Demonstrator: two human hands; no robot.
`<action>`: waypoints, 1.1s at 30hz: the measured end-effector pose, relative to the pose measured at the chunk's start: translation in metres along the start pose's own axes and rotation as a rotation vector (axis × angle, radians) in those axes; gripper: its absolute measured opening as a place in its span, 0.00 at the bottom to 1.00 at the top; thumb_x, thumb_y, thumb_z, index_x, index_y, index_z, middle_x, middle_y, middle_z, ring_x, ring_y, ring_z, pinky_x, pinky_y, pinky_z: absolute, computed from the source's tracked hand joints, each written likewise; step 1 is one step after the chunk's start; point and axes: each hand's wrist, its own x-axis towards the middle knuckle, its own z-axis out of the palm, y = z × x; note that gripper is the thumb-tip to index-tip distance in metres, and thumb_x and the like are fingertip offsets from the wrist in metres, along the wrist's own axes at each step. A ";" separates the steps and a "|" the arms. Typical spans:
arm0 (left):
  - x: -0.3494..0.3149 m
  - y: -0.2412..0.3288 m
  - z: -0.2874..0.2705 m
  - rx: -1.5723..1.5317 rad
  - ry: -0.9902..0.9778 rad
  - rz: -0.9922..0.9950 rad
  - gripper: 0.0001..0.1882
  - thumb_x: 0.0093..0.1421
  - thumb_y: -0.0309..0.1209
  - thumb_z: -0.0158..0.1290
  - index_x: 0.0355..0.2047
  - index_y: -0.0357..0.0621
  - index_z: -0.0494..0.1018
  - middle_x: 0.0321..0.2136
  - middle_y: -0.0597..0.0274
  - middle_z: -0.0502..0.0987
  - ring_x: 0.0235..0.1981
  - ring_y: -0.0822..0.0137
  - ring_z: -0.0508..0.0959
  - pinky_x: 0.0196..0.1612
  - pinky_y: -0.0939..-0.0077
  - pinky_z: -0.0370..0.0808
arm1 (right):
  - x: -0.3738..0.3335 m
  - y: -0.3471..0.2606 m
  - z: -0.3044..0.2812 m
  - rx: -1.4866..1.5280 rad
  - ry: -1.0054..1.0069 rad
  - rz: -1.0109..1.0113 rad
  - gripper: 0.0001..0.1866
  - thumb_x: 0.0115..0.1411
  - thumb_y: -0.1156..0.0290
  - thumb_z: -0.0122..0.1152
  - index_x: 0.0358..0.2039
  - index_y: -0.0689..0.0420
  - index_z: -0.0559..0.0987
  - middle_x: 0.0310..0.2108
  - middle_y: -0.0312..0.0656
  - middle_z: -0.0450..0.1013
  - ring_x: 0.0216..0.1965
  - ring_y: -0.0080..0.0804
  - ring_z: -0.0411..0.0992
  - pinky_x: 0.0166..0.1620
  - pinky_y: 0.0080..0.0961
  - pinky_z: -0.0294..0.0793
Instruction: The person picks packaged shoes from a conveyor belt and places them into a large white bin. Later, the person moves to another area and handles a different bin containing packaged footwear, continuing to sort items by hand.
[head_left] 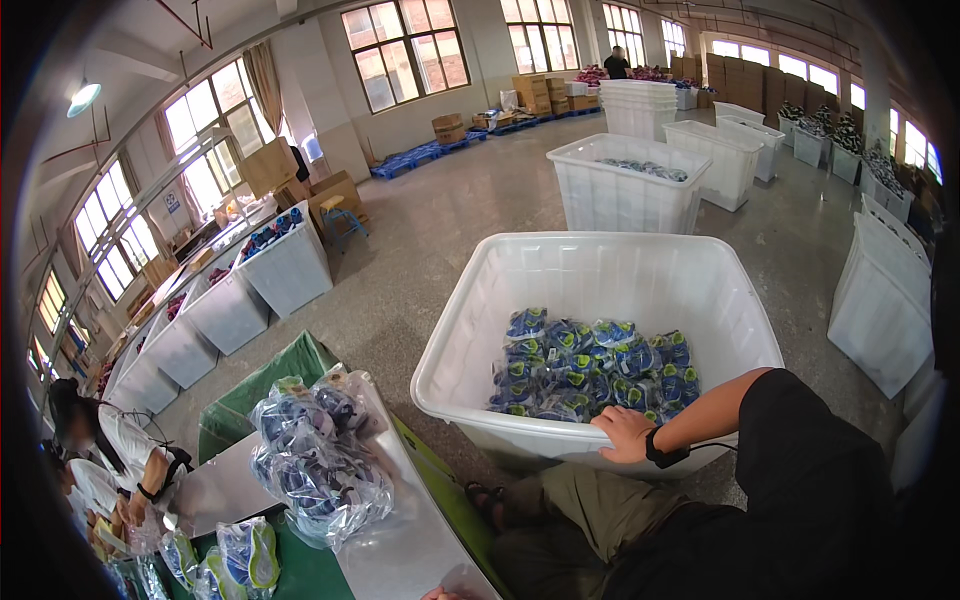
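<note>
My right hand (625, 432) grips the near rim of a large white plastic bin (600, 243), with the fingers bent over its edge. Inside the bin lie several blue and lime-green shoes (575, 375), each wrapped in clear plastic and laid in rows. Only a bit of my left hand (445, 594) shows at the lower edge, by the pale tabletop (400, 530); its fingers are mostly hidden. Ahead of it on that table sits a heap of blue shoes in clear bags (320, 455). More bagged blue and lime shoes (248, 555) rest on a green surface (310, 565).
At the left, people (125, 450) in white sleeves work along the table. A green bin (260, 385) stands behind it. White bins (285, 265) line the left side; others (630, 195) stand ahead and to the right (880, 310). A person (618, 65) stands far off.
</note>
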 end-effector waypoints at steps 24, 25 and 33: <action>0.000 0.005 0.007 0.026 0.013 0.001 0.03 0.72 0.25 0.53 0.39 0.39 0.74 0.25 0.61 0.78 0.24 0.69 0.77 0.30 0.72 0.78 | 0.001 -0.003 -0.006 0.055 0.056 0.011 0.30 0.58 0.56 0.68 0.57 0.58 0.73 0.49 0.50 0.68 0.53 0.53 0.68 0.55 0.47 0.70; 0.003 0.004 0.006 -0.007 -0.047 -0.005 0.03 0.72 0.25 0.53 0.41 0.38 0.75 0.29 0.59 0.79 0.27 0.69 0.78 0.33 0.71 0.79 | 0.002 -0.003 -0.006 0.057 0.049 -0.003 0.30 0.57 0.56 0.68 0.56 0.59 0.73 0.48 0.51 0.68 0.52 0.54 0.69 0.54 0.47 0.71; 0.002 -0.002 0.000 0.040 -0.042 0.035 0.09 0.71 0.23 0.54 0.48 0.32 0.75 0.32 0.60 0.80 0.29 0.70 0.79 0.35 0.76 0.78 | 0.006 -0.009 -0.009 0.063 0.073 -0.011 0.29 0.51 0.63 0.72 0.52 0.58 0.72 0.46 0.52 0.67 0.51 0.57 0.68 0.52 0.49 0.71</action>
